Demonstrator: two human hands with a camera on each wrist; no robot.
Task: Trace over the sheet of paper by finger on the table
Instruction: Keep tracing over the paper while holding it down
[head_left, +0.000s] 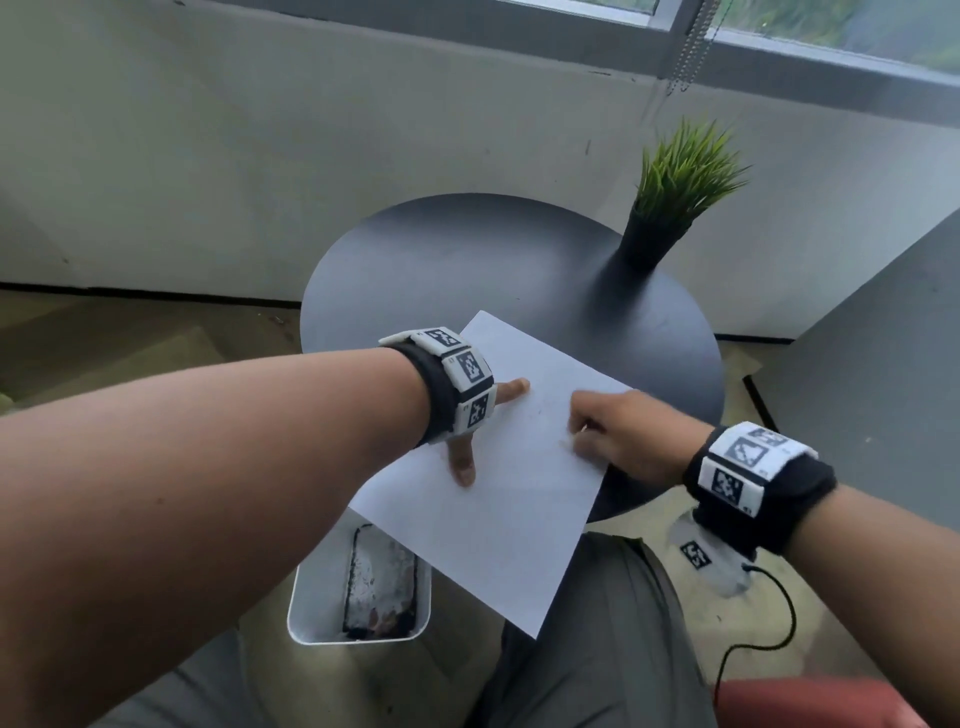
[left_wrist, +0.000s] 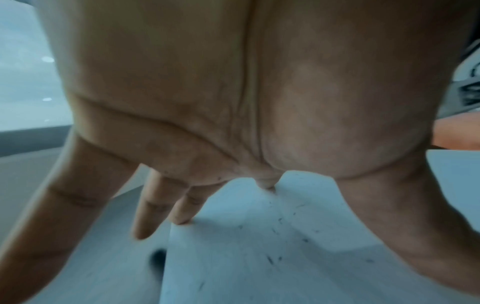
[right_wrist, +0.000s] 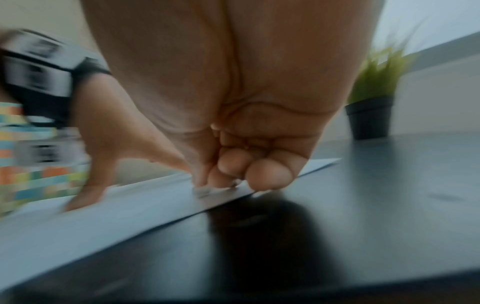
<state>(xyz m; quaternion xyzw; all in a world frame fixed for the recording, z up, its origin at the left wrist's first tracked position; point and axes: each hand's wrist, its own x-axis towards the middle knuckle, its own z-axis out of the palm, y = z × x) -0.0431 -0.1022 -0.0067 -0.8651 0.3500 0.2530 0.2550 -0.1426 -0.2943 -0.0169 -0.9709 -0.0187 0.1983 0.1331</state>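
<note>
The sheet of paper (head_left: 498, 467) is thin, matt white paper, smooth, with small dark specks showing in the left wrist view. The round counter (head_left: 467, 260) has a smooth dark surface with a soft sheen that mirrors shadows. The plant (head_left: 685, 166) looks like plastic grass in a matt black pot (head_left: 649, 241). The wristbands (head_left: 441, 395) are black cloth with white plastic tiles.

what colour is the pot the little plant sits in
Black pot, holding a green grass-like plant; clearest in the head view.
</note>
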